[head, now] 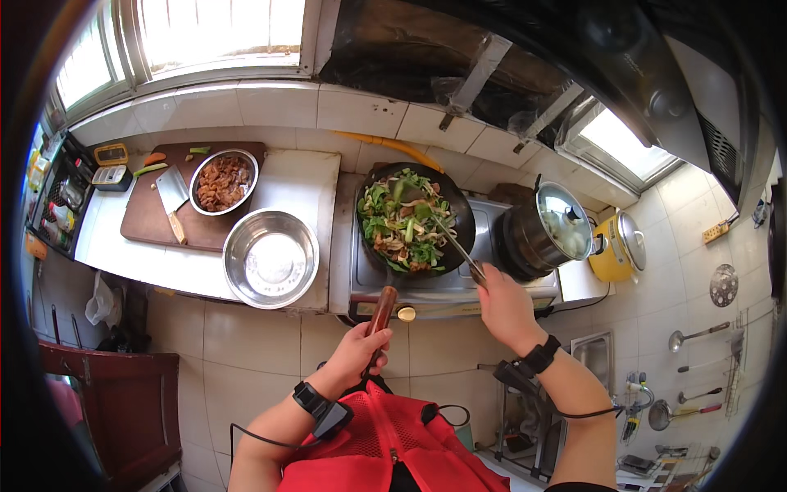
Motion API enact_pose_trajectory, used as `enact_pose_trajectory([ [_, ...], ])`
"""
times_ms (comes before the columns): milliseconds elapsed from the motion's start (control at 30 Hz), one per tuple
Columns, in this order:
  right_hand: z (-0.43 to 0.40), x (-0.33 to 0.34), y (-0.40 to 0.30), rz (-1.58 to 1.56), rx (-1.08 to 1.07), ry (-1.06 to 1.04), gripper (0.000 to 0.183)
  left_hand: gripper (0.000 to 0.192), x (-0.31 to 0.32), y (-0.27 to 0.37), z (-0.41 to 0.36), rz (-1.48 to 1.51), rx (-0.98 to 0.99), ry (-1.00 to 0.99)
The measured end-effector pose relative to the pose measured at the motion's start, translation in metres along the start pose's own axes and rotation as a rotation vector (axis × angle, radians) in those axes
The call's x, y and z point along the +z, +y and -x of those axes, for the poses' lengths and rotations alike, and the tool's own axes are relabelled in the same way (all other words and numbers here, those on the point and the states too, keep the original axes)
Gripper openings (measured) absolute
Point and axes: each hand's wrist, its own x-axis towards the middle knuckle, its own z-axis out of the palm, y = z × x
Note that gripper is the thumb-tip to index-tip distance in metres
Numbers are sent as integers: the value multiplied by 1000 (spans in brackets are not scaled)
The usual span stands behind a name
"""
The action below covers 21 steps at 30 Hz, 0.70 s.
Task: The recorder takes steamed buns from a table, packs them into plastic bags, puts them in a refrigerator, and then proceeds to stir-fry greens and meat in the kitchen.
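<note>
A dark wok (465, 234) with leafy greens, pale strips and brown meat pieces (403, 221) sits on the left side of the gas stove. My left hand (363, 353) is closed around the wok's wooden handle (383, 309). In my right hand (507, 305) is a metal cooking utensil (457, 245), gripped by its handle; its far end is among the greens, partly hidden, so its exact kind is unclear. To the right, a steel pot (533, 241) with a glass lid (562, 221) stands on the other burner, pale pieces visible through the lid.
On the left counter lie a wooden cutting board (144, 218), a cleaver (173, 192), a steel bowl of brown meat (224, 182) and an empty steel basin (270, 258). A yellow lidded pot (609, 248) stands right of the stove. A range hood (652, 80) hangs at the upper right.
</note>
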Motion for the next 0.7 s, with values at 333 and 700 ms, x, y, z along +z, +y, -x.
enact_pose_trajectory([
  [333,41,-42,-9,655,-324,-17,62,20,-1,0,0,27,-19,11],
  [700,-54,-80,70,69,-64,-87,36,16,3,6,5,22,-3,10],
])
